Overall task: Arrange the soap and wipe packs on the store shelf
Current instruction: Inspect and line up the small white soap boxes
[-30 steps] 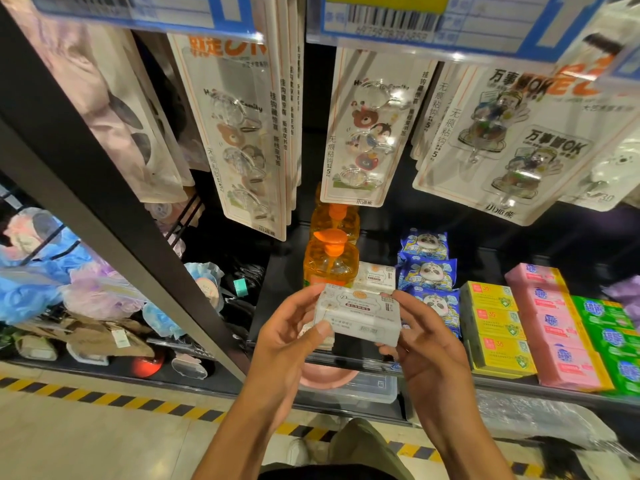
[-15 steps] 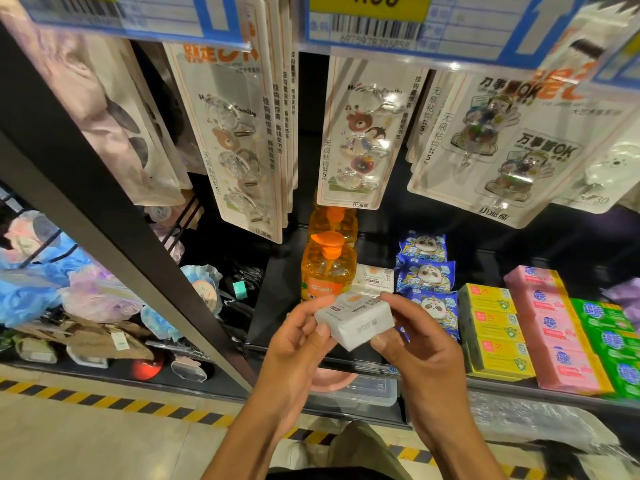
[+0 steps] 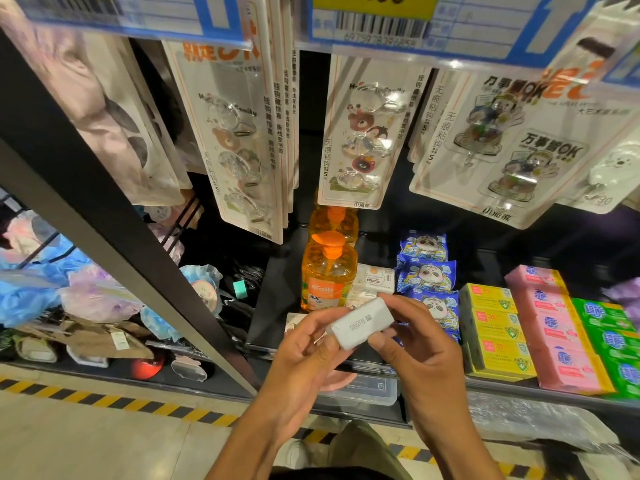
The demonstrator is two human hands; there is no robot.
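Note:
A small white wipe pack (image 3: 362, 322) is held in front of the black shelf (image 3: 273, 306), turned so a plain printed side faces me. My left hand (image 3: 304, 355) pinches its left end and my right hand (image 3: 415, 344) pinches its right end. Behind it on the shelf lie more white packs (image 3: 372, 282), beside an orange pump bottle (image 3: 327, 271). To the right run rows of blue panda wipe packs (image 3: 427, 271), yellow soap boxes (image 3: 491, 327), pink soap boxes (image 3: 550, 323) and green soap boxes (image 3: 606, 327).
Carded adhesive hooks (image 3: 360, 133) hang above the shelf under price labels (image 3: 374, 19). A black upright post (image 3: 104, 216) stands at the left, with bath puffs (image 3: 31, 285) beyond it. A clear lidded box (image 3: 363, 389) sits below the shelf. Hazard-striped floor tape (image 3: 138, 405) runs underneath.
Both hands have rotated the white pack, from its labelled face towards me to a plain printed side, and lifted it slightly closer to the shelf.

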